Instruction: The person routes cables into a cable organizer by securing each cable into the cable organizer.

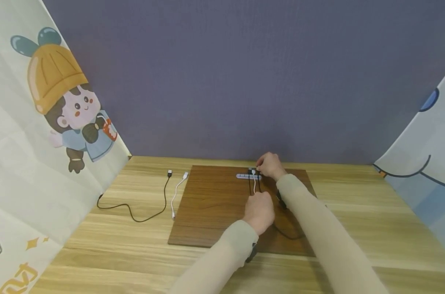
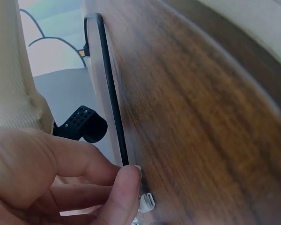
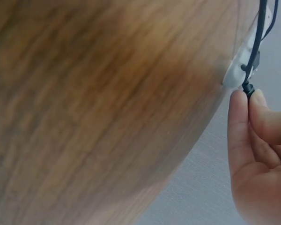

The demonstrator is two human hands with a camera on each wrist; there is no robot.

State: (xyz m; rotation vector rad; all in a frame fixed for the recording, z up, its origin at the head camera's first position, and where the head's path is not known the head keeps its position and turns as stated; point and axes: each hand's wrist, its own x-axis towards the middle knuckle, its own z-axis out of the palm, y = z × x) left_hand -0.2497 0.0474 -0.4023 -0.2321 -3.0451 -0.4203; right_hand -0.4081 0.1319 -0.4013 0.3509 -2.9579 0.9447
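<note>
A pale cable organizer strip (image 1: 241, 176) lies near the back edge of a dark brown board (image 1: 208, 208). Cables run through it: a white cable (image 1: 254, 184) and a black one (image 1: 250, 185). At the strip's right end, my right hand (image 1: 271, 165) pinches the plug end (image 3: 248, 89) of another black cable (image 3: 258, 37) between thumb and index finger. My left hand (image 1: 260, 212), closer to me, pinches the black cable (image 2: 114, 103) between thumb and fingertips. Next to those fingertips a white cable connector (image 2: 147, 202) shows in the left wrist view.
Left of the board, a black USB cable (image 1: 165, 196) and a short white cable (image 1: 176, 196) lie on the light wooden table (image 1: 134, 245). A grey-blue wall panel (image 1: 222, 81) rises behind the table. Printed curtains (image 1: 9, 163) hang at both sides.
</note>
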